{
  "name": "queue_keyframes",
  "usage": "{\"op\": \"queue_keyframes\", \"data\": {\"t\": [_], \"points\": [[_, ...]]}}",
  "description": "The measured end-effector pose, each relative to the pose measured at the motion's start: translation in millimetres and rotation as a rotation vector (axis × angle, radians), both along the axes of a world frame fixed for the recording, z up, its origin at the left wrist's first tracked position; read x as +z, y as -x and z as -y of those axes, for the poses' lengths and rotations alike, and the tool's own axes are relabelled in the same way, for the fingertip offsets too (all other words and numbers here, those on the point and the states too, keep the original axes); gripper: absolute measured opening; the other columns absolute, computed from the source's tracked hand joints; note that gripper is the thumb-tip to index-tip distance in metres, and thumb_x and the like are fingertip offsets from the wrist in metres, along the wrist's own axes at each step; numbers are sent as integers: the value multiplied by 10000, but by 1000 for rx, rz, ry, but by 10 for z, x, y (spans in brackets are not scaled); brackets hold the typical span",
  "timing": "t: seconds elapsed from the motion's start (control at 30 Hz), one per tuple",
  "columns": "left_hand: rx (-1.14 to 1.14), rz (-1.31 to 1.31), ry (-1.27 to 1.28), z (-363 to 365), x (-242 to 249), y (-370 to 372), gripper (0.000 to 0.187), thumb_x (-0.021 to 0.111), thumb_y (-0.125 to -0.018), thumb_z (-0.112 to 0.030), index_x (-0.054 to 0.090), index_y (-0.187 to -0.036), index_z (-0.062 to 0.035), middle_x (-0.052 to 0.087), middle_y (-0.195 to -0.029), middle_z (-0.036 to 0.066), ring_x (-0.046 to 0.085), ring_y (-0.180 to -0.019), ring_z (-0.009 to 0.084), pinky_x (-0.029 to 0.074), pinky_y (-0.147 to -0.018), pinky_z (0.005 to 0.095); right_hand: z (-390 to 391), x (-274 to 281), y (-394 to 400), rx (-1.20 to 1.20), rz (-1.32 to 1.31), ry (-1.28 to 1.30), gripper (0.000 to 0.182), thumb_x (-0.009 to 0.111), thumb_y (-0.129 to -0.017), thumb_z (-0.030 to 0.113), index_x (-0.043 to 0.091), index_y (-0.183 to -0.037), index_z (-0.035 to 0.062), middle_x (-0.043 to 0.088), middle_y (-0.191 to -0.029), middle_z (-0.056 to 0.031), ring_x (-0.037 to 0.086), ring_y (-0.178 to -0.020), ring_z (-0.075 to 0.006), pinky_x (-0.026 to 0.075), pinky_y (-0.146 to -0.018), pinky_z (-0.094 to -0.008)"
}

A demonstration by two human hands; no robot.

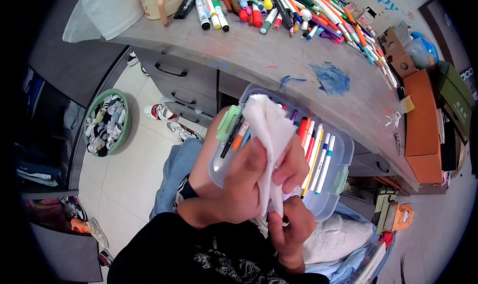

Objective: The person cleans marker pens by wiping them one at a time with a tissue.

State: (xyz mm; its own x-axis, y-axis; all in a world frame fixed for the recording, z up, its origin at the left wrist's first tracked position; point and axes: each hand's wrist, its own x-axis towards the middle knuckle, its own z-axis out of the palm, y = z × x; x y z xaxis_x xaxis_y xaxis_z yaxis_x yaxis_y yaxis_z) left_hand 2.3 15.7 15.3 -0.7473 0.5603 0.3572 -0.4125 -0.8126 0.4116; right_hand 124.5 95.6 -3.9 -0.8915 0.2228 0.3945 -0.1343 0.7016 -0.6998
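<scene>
My left hand (244, 184) is closed around a folded white wipe (269, 129), its upper end standing above the fingers. Just below, my right hand (295, 227) pinches the lower end of the same wipe. Whether anything is wrapped inside cannot be made out. Beneath both hands a clear plastic box (343, 147) with green latches rests on my lap. Several markers lie in it, among them a white marker with a teal tip (325, 164), a yellow pencil-like one (312, 162) and an orange-and-white one (240, 134). My hands cover the box's middle.
Many pens and markers (259, 10) are heaped along the paint-stained desk (239, 55). A yellow mug (158, 5) stands near its left end. Cardboard boxes (423, 119) are at the right. On the floor are a green basin (124, 129) of socks and shoes (162, 112).
</scene>
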Motion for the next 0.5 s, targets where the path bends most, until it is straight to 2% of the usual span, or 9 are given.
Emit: {"op": "queue_keyframes", "data": {"t": [0.07, 0.13, 0.3, 0.5], "points": [[14, -44, 38, 45, 27, 37, 372, 355, -1013, -483, 375, -836, -156, 370, -681, -47, 396, -572, 78, 346, -651, 278, 10, -16, -13, -12, -22, -31, 175, 723, -794, 162, 606, -779, 33, 547, -674, -89, 561, -549, -252, 424, -496, -337], [-13, -126, 46, 62, 3, 60, 375, 334, -1017, -486, 375, -846, -156, 375, -687, -40, 400, -575, 82, 347, -649, 276, 11, -9, -20, -1, -29, -34, 171, 727, -785, 153, 608, -778, 32, 550, -672, -88, 562, -544, -249, 426, -495, -334], [71, 13, 5, 67, 56, 60, 371, 289, -1030, -471, 372, -861, -152, 380, -686, -37, 407, -577, 86, 345, -644, 266, -14, 33, -29, 37, -38, -47, 165, 744, -756, 128, 615, -774, 26, 562, -664, -86, 569, -537, -240, 437, -495, -327], [113, 38, 39, 68, 71, 71, 357, 293, -1037, -445, 371, -850, -151, 377, -679, -40, 392, -574, 84, 337, -645, 257, 19, -16, -26, 49, -74, -28, 166, 755, -736, 113, 618, -766, 25, 569, -660, -87, 572, -535, -238, 438, -485, -321]]}}
